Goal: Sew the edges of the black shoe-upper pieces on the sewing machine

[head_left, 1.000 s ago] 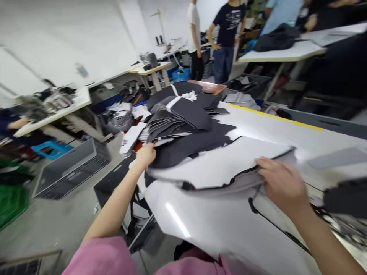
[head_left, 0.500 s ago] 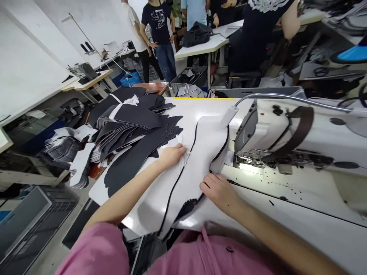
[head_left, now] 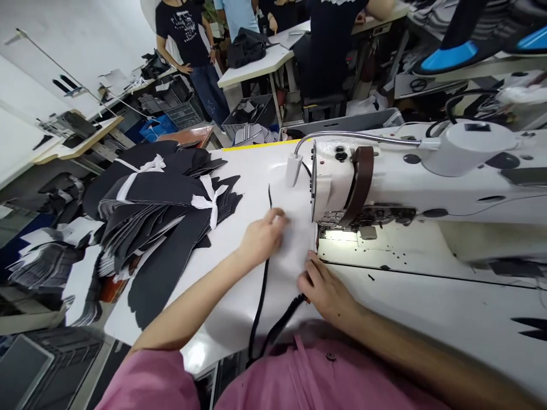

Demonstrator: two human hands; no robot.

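Note:
A white cut piece with black edging point(head_left: 288, 256) lies flat on the table in front of a white sewing machine point(head_left: 405, 188). My left hand point(head_left: 260, 239) rests on top of that piece, fingers loosely curled and pressing it down. My right hand point(head_left: 322, 287) presses the piece's near edge just below the needle area, fingers bent onto the black edging. Both hands are slightly blurred. A black strip point(head_left: 258, 307) runs from the piece toward my lap.
Stacks of black cut pieces tied with white strips point(head_left: 158, 199) fill the table's left side. Grey crates point(head_left: 25, 364) stand on the floor at left. Other people point(head_left: 188, 45) stand and sit at tables behind. A yellow line point(head_left: 256, 146) marks the table's far edge.
The white piece came off the pile at left and now lies flat by the machine's needle. Both hands followed it right, and the view swung toward the sewing machine.

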